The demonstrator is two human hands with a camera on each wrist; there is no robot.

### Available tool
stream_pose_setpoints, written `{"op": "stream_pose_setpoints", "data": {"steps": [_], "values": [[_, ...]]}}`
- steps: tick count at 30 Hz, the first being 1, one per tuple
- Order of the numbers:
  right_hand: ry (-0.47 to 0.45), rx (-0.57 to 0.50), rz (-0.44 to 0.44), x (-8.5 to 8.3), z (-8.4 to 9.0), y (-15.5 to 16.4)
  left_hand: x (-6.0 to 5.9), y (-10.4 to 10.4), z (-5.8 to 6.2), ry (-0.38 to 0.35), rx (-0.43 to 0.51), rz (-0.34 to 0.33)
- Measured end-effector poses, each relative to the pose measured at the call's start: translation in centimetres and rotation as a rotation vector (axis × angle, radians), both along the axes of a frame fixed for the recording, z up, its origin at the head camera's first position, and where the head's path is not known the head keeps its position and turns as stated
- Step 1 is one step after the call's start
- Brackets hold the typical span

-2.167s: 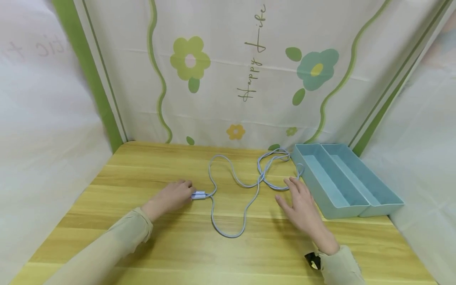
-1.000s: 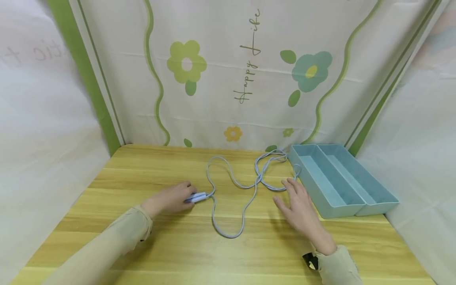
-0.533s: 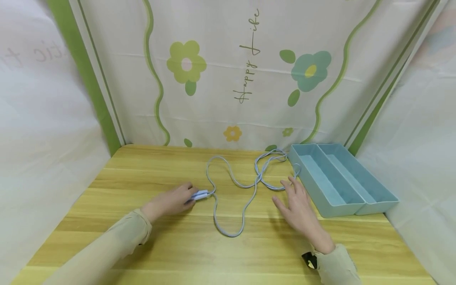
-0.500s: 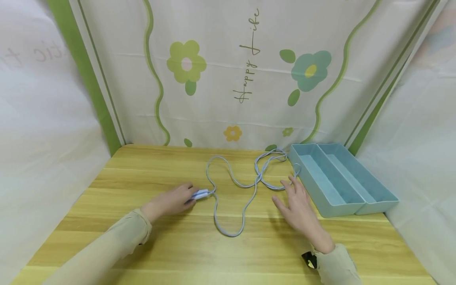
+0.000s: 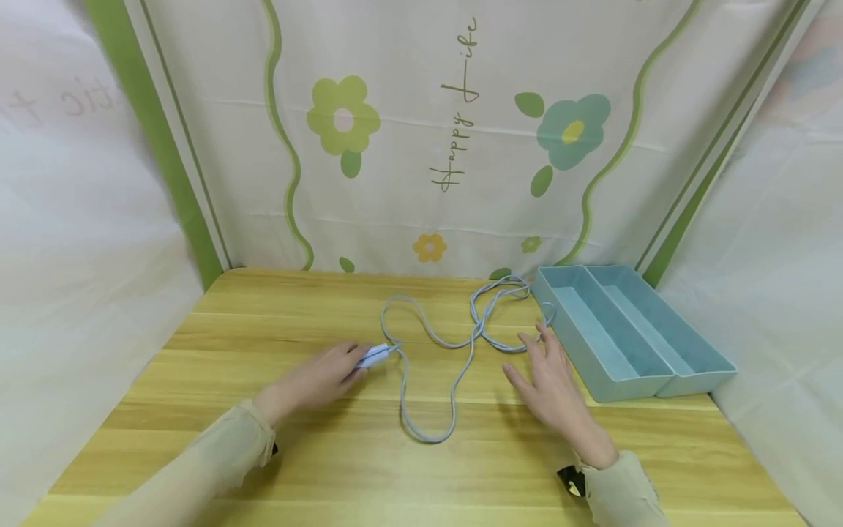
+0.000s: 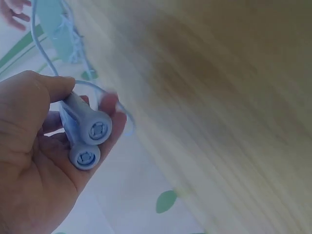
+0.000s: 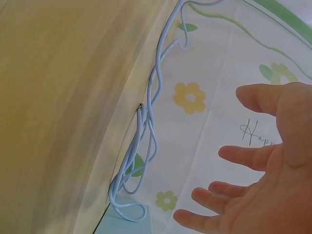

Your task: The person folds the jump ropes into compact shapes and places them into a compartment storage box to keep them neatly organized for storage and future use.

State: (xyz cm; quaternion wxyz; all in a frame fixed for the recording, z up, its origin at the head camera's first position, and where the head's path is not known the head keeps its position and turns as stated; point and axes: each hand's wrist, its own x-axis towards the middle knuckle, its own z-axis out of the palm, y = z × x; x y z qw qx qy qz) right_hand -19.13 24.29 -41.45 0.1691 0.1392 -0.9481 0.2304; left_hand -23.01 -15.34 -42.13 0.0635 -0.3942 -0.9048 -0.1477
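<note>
- Presently, from the head: gripping a pair of pale blue handles (image 5: pixel 374 356) in the left hand (image 5: pixel 316 380), left of centre over the wooden table (image 5: pixel 369 476).
- Also from the head: running on from the handles in loose loops of blue cord (image 5: pixel 431 441), then bunching beside two blue trays (image 5: pixel 639 388) (set side by side at the right). Near that bunch, holding nothing with the right hand (image 5: pixel 553 395), spread above the table before a flowered curtain (image 5: pixel 395 183).
- From the left wrist: pinching both handles, close together, between thumb and curled fingers, with round ends turned to the lens; blurred in places.
- From the right wrist: showing palm and parted fingers, apart from the tangled cord at the table's edge.
</note>
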Motion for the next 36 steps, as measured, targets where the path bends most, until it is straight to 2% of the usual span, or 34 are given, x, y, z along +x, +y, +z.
{"op": "stream_pose_setpoints", "data": {"steps": [8,11,15,20,27,31,36], "values": [[0.054,-0.005,0.052,-0.4,0.5,-0.4,1.8,1.0,1.2,0.008,0.144,-0.012],[0.053,-0.027,0.088,-0.5,1.1,-0.7,2.5,1.8,1.8,-0.009,0.185,0.013],[0.001,-0.112,0.144,-0.3,2.0,-1.5,3.6,3.1,2.8,-0.053,0.216,0.059],[-0.079,-0.301,0.257,0.4,3.5,-3.3,4.7,4.4,3.7,-0.079,0.259,0.093],[-0.176,-0.53,0.339,0.9,5.0,-5.4,4.6,5.9,5.0,-0.063,0.326,0.055],[-0.192,-0.576,0.356,0.9,5.2,-6.4,4.5,6.6,5.5,-0.024,0.38,0.027],[-0.229,-0.58,0.383,0.7,4.9,-7.4,4.5,7.2,6.2,0.0,0.453,-0.018]]}}
